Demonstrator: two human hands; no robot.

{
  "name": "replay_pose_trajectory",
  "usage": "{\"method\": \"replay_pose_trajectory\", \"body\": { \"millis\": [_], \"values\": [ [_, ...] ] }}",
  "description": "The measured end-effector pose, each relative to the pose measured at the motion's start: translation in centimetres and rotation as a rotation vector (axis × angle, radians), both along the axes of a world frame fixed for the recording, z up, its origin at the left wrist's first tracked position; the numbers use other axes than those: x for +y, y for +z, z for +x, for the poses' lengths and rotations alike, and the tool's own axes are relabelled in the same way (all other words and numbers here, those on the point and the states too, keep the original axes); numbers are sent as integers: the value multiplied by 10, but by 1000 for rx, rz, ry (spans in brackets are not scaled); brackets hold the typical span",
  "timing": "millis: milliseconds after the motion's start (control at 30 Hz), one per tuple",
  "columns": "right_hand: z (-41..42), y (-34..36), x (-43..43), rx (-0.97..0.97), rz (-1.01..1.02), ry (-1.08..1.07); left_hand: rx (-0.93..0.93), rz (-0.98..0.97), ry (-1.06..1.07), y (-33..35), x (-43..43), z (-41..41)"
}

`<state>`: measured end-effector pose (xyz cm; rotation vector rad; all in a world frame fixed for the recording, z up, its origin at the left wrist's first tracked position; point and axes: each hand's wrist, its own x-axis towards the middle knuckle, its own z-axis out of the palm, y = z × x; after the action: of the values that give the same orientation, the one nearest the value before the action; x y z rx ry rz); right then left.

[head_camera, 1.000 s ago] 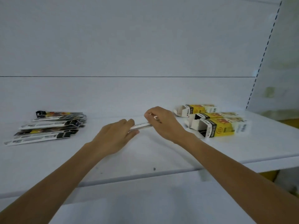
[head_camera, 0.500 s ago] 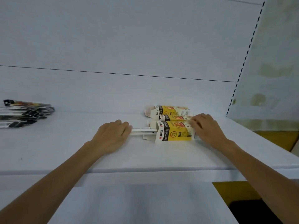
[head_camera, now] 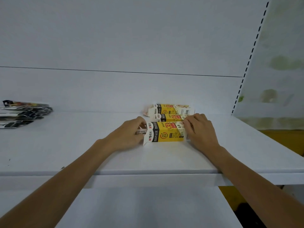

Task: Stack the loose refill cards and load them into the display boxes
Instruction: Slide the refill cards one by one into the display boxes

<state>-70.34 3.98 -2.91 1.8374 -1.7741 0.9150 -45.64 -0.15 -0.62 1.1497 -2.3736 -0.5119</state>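
Three yellow, black and white display boxes lie on their sides on the white shelf [head_camera: 65, 145]. The nearest box [head_camera: 166, 134] sits between my hands. My right hand [head_camera: 199, 130] grips its right end. My left hand [head_camera: 130, 134] is at its open left end, fingers closed on a stack of refill cards [head_camera: 141, 132] whose white end alone shows outside the box. The middle box [head_camera: 171, 117] and the far box [head_camera: 169, 109] lie just behind. A spread pile of loose refill cards [head_camera: 23, 114] lies at the far left of the shelf.
The shelf's front edge [head_camera: 148, 174] runs across below my forearms, with a lower white shelf [head_camera: 148, 208] beneath. A slotted upright [head_camera: 246, 66] and side panel close the shelf on the right. A white back wall [head_camera: 131, 46] stands behind.
My left hand has pushed the card stack rightward, far into the nearest box's open end. My right hand moved from the stack to the box's right end and holds it. The view shifted right.
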Motion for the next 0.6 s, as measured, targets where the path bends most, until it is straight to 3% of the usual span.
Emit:
{"method": "replay_pose_trajectory", "body": {
  "millis": [167,233,300,600],
  "values": [
    [0,0,1,-92,13,19,25,-320,311,-10,-4,25],
    [-1,0,1,-95,21,22,123,-192,422,-11,1,39],
    [-2,0,0,-91,33,19,211,-92,383,-14,6,46],
    [2,3,5,-91,102,17,373,-43,315,-13,13,25]
  ]
}}
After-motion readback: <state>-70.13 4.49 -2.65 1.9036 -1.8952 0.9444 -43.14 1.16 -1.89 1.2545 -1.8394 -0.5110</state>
